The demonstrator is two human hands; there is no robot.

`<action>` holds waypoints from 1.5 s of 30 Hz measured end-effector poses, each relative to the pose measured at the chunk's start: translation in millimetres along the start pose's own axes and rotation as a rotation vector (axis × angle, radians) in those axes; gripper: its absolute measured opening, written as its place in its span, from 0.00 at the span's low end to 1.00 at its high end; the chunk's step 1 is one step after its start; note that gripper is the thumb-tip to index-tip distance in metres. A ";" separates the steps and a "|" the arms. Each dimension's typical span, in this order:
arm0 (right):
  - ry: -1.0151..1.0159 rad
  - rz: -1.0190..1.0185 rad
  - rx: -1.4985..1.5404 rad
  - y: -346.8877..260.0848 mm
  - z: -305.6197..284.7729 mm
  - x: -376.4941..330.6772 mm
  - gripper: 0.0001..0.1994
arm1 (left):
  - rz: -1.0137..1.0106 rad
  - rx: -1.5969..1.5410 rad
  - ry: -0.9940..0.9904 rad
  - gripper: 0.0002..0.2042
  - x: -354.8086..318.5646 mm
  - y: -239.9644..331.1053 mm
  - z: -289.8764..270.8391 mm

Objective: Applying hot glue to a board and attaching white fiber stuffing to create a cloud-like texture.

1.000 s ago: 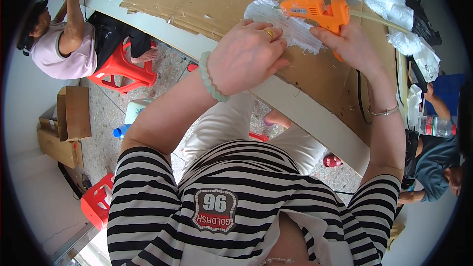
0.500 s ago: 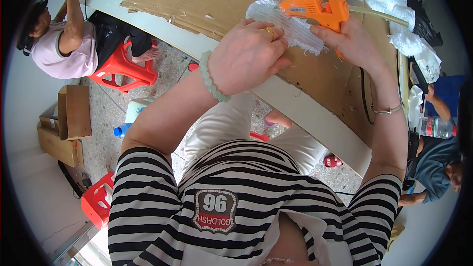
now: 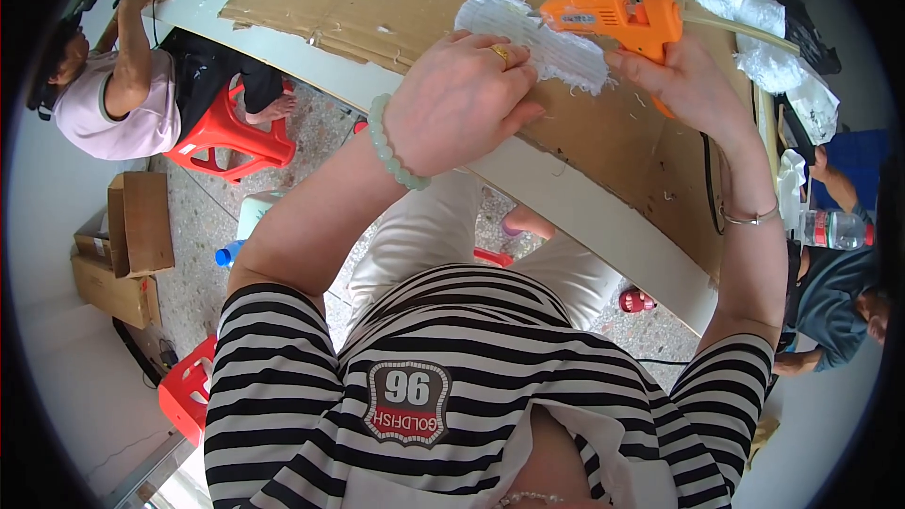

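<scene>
In the upper centre of the frame, the white fuzzy-edged oval piece [image 3: 570,58] lay against the left hand [image 3: 462,102], whose fingers curled together; whether they pinched it, I couldn't tell. The right hand [image 3: 693,87] was wrapped round the orange glue gun [image 3: 603,11], nozzle over the piece. The white table edge [image 3: 603,208] slanted below; bare cardboard [image 3: 320,2] stretched upper left.

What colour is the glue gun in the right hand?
Orange; the glue gun shows best in the head view.
</scene>
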State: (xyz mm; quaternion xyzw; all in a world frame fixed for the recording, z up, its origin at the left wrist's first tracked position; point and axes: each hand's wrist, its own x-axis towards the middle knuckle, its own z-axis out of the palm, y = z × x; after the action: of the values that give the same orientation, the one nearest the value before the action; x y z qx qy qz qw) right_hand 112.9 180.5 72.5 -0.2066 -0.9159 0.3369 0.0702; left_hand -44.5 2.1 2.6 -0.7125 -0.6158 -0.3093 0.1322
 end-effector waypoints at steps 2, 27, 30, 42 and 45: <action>-0.014 -0.003 -0.038 7.3 1.4 3.1 0.13 | -0.005 0.002 -0.009 0.10 1.1 0.3 0.2; -0.114 0.088 0.114 5.4 -2.1 -11.1 0.16 | 0.014 0.026 0.013 0.10 0.3 -0.6 0.9; -0.197 0.220 -0.006 -2.0 -7.9 -10.1 0.19 | 0.011 0.026 0.011 0.10 -0.7 -0.9 0.9; -0.149 0.220 -0.123 5.3 -14.8 -23.4 0.19 | 0.005 0.019 0.010 0.10 -0.7 -1.6 1.6; -0.098 0.163 -0.036 19.1 -16.8 -30.2 0.19 | 0.007 0.026 -0.004 0.10 0.8 0.6 0.3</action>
State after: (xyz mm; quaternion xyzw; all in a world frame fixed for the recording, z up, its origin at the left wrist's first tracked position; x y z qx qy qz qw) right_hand 151.0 190.7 73.3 -0.2652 -0.9043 0.3345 -0.0064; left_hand -43.8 2.8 2.9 -0.7135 -0.6176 -0.2991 0.1414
